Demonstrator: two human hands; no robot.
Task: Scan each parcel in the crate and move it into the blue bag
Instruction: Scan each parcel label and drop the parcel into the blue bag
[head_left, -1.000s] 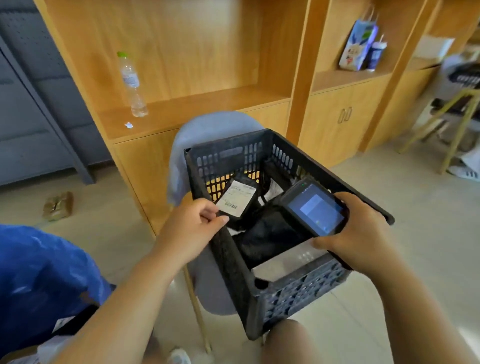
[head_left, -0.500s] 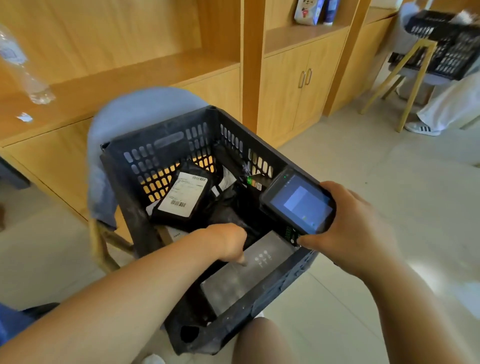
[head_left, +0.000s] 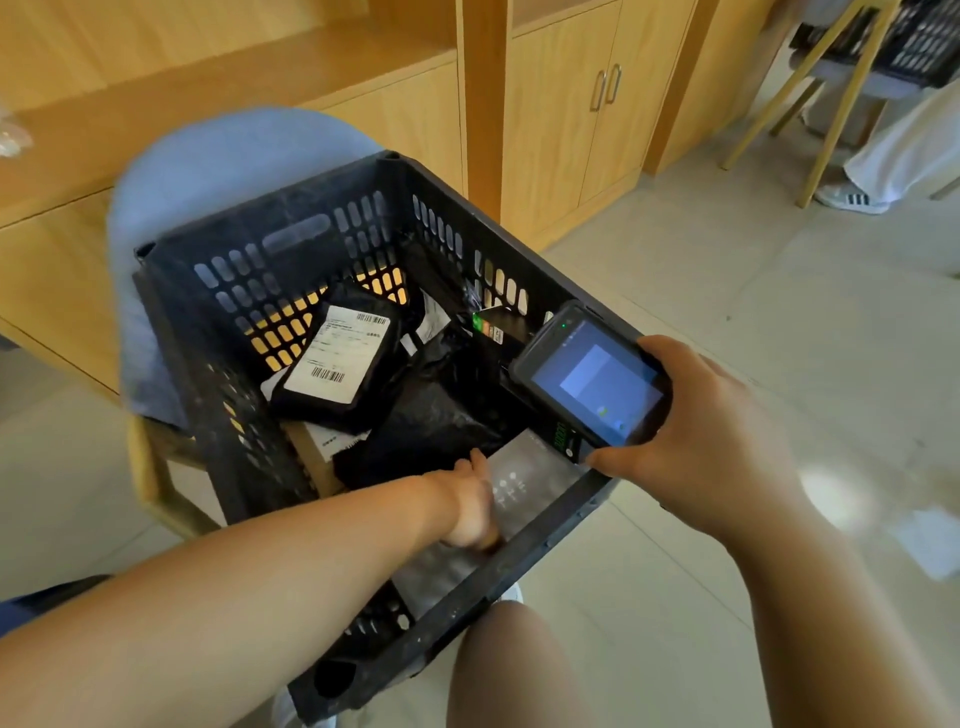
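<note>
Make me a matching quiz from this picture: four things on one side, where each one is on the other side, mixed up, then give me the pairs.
Things
1. scanner
2. white-labelled parcel
3. grey parcel
4. chair

Places
A. beneath the crate
B. gripped by the left hand, by the crate's near wall
C. held in the right hand, over the crate's right rim
D. label up, towards the crate's far left wall

Pairs: 1-C, 2-D, 3-B, 4-A
</note>
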